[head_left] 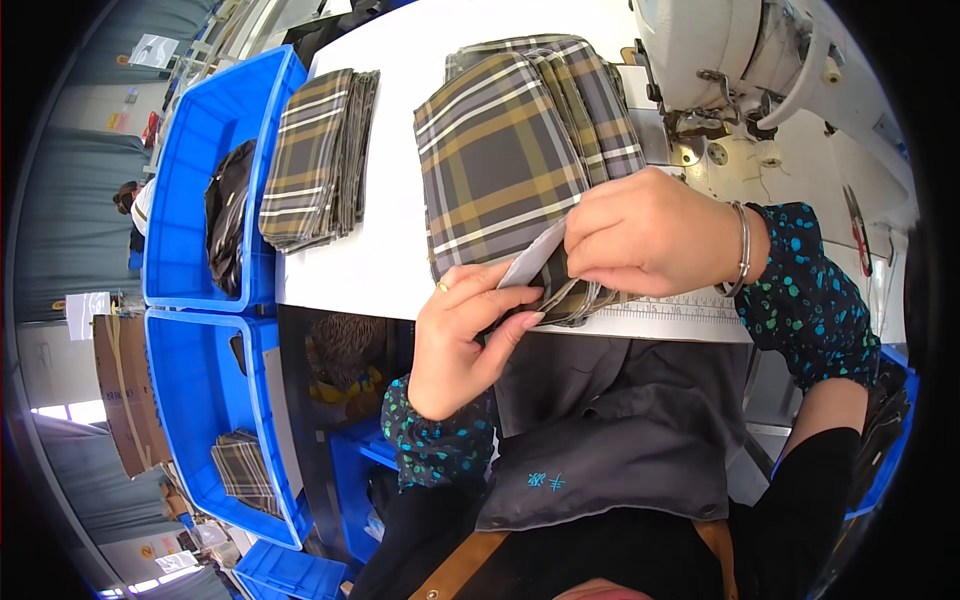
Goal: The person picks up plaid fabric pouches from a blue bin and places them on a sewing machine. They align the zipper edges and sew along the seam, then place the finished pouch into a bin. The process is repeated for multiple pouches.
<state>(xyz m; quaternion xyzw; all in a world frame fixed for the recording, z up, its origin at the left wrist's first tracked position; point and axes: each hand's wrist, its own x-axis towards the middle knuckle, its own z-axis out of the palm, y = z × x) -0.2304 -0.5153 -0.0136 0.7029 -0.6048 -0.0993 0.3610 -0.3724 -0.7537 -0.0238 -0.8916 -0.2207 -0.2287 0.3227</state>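
A pile of plaid fabric pieces (497, 150) in brown, grey and white lies on the white table in front of me. At its near right corner, one piece is turned up and shows a pale grey underside (530, 258). My left hand (462, 335) pinches the turned-up edge between thumb and fingers. Just to its right, my right hand (648, 235) closes on the same edge, its fingertips curled under and partly hidden. Layers of plaid cloth sag at the table's near edge beneath both hands.
A sewing machine (725, 65) stands at the far right. Red-handled scissors (857, 225) lie right of my right arm. A ruler strip (680, 309) runs along the near edge. Another plaid stack (312, 150) sits left, beside blue bins (268, 190) holding dark cloth and plaid pieces.
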